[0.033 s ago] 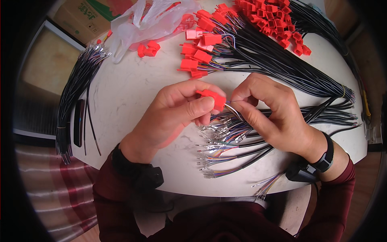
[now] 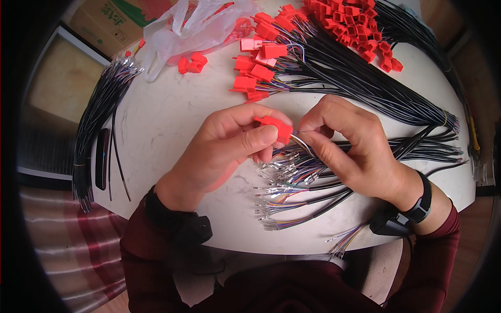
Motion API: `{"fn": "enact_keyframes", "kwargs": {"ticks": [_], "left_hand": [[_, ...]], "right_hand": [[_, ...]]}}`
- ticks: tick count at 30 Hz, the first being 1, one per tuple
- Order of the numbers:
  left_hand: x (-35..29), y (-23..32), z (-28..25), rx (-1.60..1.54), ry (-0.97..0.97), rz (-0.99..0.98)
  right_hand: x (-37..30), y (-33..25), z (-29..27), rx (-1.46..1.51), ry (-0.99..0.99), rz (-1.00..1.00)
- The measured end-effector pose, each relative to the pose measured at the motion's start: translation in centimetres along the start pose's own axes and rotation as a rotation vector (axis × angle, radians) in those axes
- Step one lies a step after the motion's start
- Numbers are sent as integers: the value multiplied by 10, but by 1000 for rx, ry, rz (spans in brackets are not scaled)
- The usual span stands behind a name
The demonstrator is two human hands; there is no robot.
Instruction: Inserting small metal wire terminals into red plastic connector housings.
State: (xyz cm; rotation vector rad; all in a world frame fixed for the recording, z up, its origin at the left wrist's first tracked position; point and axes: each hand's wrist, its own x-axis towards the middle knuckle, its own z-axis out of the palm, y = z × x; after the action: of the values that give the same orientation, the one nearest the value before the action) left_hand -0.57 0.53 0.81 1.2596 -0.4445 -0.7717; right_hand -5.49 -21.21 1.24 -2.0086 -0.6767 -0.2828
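Note:
Between its thumb and fingers, my left hand (image 2: 206, 148) holds a red plastic connector housing (image 2: 282, 130) over the middle of the table. Thin coloured wires (image 2: 303, 144), one of them white, run from the housing's right end toward my right hand (image 2: 360, 148). Thumb and forefinger of that hand pinch a thin wire close to the housing; its tip is too small to make out. Below both hands lies a loose fan of black cables (image 2: 323, 194) with bare metal terminals on coloured wire ends.
Cables with red housings (image 2: 360, 78) lie at the back right, beside a heap of red housings (image 2: 349, 23). A plastic bag (image 2: 193, 31) and loose red housings (image 2: 192, 63) are at the back. Another black cable bundle (image 2: 94, 122) lies left, by a dark slim object (image 2: 102, 159).

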Motion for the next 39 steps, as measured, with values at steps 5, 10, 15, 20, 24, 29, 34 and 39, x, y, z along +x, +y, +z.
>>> {"fn": "enact_keyframes", "kwargs": {"ticks": [5, 10, 15, 20, 24, 29, 34, 39], "left_hand": [[0, -1, 1, 9, -9, -10], [-1, -1, 4, 53, 5, -32], [2, -1, 6, 66, 28, 15], [1, -2, 2, 68, 66, 61], [2, -1, 4, 106, 106, 106], [6, -5, 7, 194, 215, 264], [5, -9, -3, 194, 131, 175], [3, -6, 0, 257, 140, 184]], "right_hand": [[0, 1, 1, 4, 18, -34], [0, -1, 0, -24, -28, -33], [0, 4, 3, 142, -9, 109], [1, 4, 3, 312, -58, 264], [0, 12, 6, 391, -51, 292], [2, 10, 0, 540, -56, 386], [2, 11, 0, 645, -57, 389], [4, 13, -5, 665, -51, 419]]}}
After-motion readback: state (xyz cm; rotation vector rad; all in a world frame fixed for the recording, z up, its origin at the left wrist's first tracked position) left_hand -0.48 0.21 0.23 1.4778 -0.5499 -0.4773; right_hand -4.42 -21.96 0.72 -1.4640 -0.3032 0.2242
